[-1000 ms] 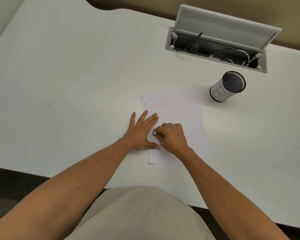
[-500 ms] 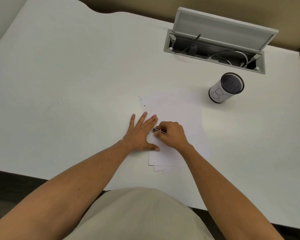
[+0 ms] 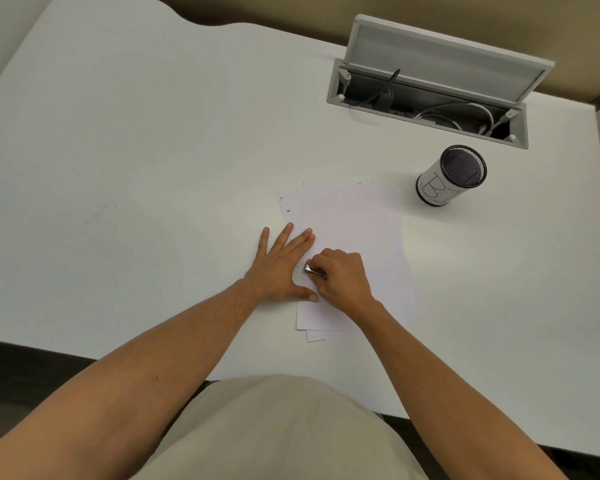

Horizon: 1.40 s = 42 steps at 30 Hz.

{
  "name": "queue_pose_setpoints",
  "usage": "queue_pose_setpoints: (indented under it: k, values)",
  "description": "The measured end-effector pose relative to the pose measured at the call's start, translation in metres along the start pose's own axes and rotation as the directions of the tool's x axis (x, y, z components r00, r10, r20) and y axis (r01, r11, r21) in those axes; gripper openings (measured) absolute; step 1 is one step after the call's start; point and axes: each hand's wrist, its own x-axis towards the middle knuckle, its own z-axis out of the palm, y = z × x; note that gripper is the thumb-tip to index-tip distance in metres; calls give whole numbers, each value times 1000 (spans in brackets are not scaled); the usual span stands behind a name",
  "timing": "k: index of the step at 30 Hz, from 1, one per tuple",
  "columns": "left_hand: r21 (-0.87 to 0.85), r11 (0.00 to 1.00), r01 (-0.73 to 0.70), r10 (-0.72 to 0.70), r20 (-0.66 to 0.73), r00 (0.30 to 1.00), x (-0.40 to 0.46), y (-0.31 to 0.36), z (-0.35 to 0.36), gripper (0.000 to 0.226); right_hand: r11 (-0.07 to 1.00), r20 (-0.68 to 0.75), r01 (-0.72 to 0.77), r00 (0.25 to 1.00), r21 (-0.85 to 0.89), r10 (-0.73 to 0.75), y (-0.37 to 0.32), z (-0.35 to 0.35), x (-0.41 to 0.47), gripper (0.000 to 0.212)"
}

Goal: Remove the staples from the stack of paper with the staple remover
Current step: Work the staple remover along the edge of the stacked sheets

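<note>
Mid-extraction. My right hand (image 3: 340,277) is curled round the staple remover (image 3: 313,270), metal tip down on the left edge of the stack of paper (image 3: 354,237). My left hand (image 3: 279,268) lies flat, fingers spread, pinning that edge, thumb just beside the tool. Can't see the staple itself; too small. Sheets are fanned loose on the desk (image 3: 153,150). Next, I reckon: work the tip under the staple, pry up, keep the left pressing so sheets don't tear. Further off: mesh cup (image 3: 449,176), open cable hatch (image 3: 430,95).
</note>
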Motion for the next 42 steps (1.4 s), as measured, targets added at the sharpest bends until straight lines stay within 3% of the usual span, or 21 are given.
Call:
queue_pose_setpoints:
  k: [7,16,20,23,29,34,42]
  values:
    - [-7,1000,-4,4,1,1000,-1,1,-1,123,996,35,73,997,-46,-71,3,-2,5,13]
    - [7,1000,-2,2,-2,1000,1,0,1,121,993,34,-85,996,79,83,0,0,9,14]
    - [4,1000,-4,4,-11,1000,1,-2,2,122,990,98,-74,993,122,62,5,-4,10,12]
    - [-11,1000,-12,12,-14,1000,1,-3,3,124,997,134,-32,991,77,22,12,-10,6,11]
    - [4,1000,-9,9,-14,1000,1,-2,4,123,999,26,38,999,-22,-37,5,-1,3,12]
    - [19,1000,-3,3,-4,1000,2,-1,3,123,989,23,81,997,-126,-79,4,3,5,11]
    - [11,1000,-1,1,3,1000,1,1,0,120,992,58,38,998,-123,-31,-4,0,8,15]
